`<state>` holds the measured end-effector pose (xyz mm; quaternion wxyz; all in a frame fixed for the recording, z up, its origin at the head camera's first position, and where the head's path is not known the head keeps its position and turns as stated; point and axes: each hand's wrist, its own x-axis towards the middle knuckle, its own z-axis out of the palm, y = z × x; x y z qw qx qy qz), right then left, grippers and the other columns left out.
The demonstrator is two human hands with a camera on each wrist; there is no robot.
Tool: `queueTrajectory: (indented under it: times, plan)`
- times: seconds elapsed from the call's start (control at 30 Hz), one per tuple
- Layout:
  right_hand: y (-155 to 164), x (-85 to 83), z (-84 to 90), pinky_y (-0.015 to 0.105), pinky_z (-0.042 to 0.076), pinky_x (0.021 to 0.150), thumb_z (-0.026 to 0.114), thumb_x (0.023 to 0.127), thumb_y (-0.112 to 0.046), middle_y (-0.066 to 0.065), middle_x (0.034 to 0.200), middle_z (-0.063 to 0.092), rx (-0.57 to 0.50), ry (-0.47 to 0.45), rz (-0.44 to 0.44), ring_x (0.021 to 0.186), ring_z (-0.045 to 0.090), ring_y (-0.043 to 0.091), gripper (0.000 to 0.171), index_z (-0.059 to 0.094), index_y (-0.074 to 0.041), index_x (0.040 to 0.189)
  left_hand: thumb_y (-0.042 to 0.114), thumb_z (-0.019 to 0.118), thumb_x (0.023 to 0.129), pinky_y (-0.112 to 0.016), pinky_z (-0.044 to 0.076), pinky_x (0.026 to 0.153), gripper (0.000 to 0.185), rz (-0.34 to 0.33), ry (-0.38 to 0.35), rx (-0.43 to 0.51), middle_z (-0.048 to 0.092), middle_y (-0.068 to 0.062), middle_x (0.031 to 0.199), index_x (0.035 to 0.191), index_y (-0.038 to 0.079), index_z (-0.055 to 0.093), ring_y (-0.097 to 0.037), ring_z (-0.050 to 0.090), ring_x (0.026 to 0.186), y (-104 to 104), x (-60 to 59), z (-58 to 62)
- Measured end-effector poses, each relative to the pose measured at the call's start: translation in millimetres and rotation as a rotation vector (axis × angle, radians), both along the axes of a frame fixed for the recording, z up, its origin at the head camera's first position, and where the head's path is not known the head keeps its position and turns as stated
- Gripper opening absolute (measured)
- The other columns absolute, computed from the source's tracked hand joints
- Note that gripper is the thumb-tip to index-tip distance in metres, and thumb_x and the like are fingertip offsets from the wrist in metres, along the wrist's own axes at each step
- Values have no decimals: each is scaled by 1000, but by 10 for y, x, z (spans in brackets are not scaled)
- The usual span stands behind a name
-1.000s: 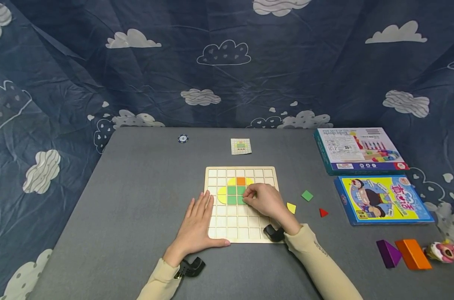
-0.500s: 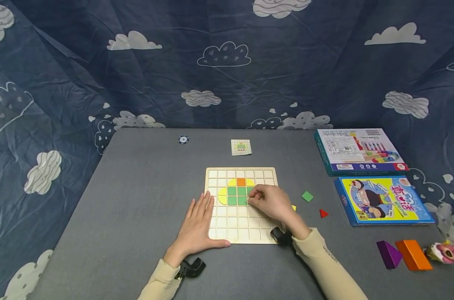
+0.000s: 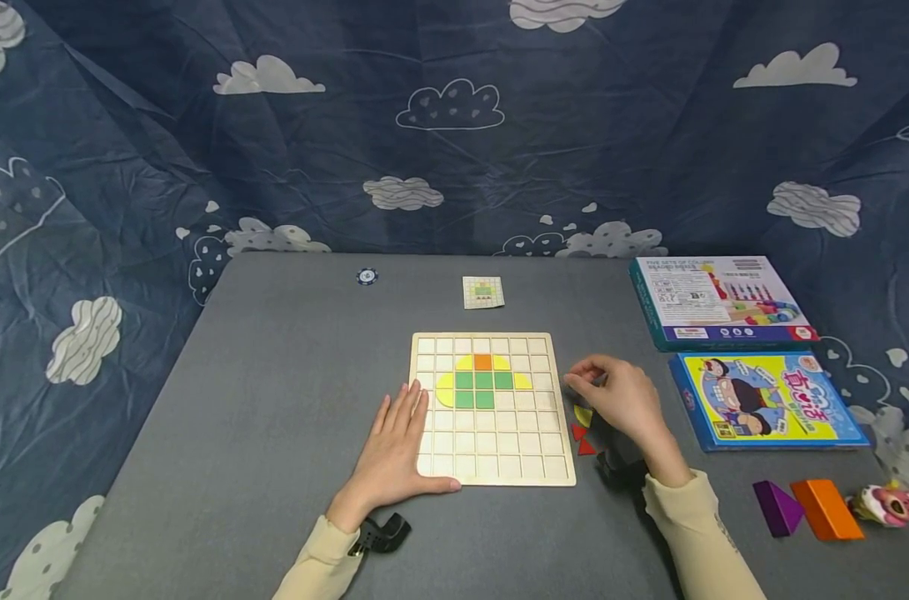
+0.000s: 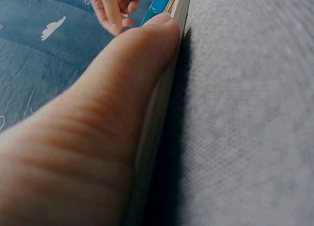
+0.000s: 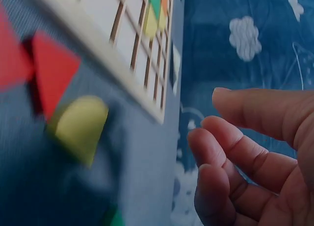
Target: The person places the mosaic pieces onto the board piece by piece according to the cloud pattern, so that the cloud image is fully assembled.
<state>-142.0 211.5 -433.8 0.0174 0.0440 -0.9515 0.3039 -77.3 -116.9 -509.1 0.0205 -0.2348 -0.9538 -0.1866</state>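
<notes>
Hovering off the grid board's (image 3: 491, 467) right edge, right hand (image 3: 622, 402) loosely curled, holding nothing, above yellow piece (image 5: 81, 125) and red triangles (image 3: 581, 440) just beneath, likely choosing among them. Beside it, left hand (image 3: 396, 450) flat, fingers straight, pressing board's near-left corner, seemingly steadying it. Farther right, two boxes (image 3: 765, 398).

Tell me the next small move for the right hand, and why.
Probably lower the right hand onto the loose yellow piece just beneath it. Its fingers are curled loosely and hold nothing, the piece lies off the grid board, and the left hand already steadies that board.
</notes>
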Motion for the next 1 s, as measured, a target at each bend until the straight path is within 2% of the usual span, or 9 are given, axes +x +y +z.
queueTrajectory:
  times: [0.27, 0.43, 0.73, 1.0]
  plan:
    - [294, 28, -13, 31, 35, 49, 73, 85, -27, 7, 78, 64, 10, -10, -79, 58, 49, 19, 28, 69, -1, 95, 86, 51, 66, -44, -1, 113, 128, 1, 11, -13, 6, -18, 157, 150, -3, 11, -29, 2, 143, -11, -8, -1]
    - [398, 42, -54, 31, 32, 50, 73, 84, -28, 8, 78, 61, 45, -60, -101, 60, 47, 21, 34, 67, 1, 100, 85, 52, 66, -44, 0, 113, 128, 3, 10, -13, 5, -17, 157, 150, -3, 12, -29, 2, 143, -14, -11, 3]
    - [479, 41, -135, 31, 32, 54, 72, 84, -28, 7, 81, 58, 82, -140, -130, 67, 47, 22, 35, 66, 1, 103, 82, 59, 64, -45, 1, 113, 129, 6, 17, -3, 8, -18, 156, 149, -4, 15, -30, 4, 143, 2, -4, 18]
    - [511, 36, -166, 33, 34, 56, 72, 84, -27, 9, 82, 57, 92, -173, -139, 71, 48, 24, 35, 67, 2, 103, 84, 56, 65, -44, 0, 113, 129, 4, 8, -8, 7, -18, 156, 150, -3, 13, -30, 3, 143, 7, -4, 8]
